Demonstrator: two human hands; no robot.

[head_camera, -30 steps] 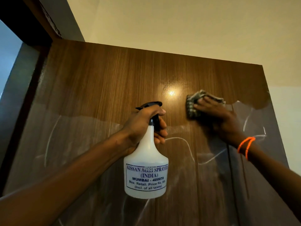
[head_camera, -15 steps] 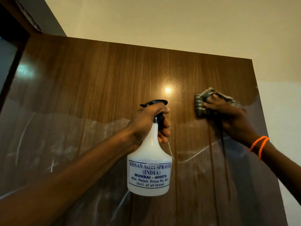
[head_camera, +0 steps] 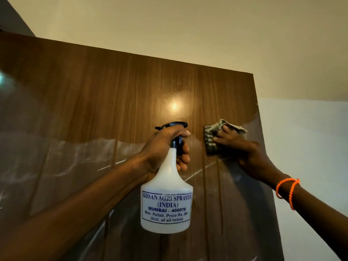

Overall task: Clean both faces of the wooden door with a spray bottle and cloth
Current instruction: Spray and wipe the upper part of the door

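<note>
High on the wooden door [head_camera: 116, 95], toward two o'clock, I see the right hand [head_camera: 243, 149] pressing a soft, limp cloth [head_camera: 211, 136] flat under spread fingers. At centre the left hand [head_camera: 163, 147] clenches the neck of the spray bottle [head_camera: 166, 200], fingers round the trigger. I judge the plastic bottle light, perhaps slippery when wet, and best held at its narrow neck.

Head view, looking up a wooden door [head_camera: 105, 102]: the left hand [head_camera: 162, 147] grips the neck and black trigger of a white spray bottle [head_camera: 166, 200], held upright before the door; the right hand [head_camera: 237, 147], orange bead bracelet [head_camera: 288, 191] at its wrist, presses a checked cloth [head_camera: 211, 136] flat against the door near its right edge. A light glare [head_camera: 174, 106] lies just above the bottle.
</note>
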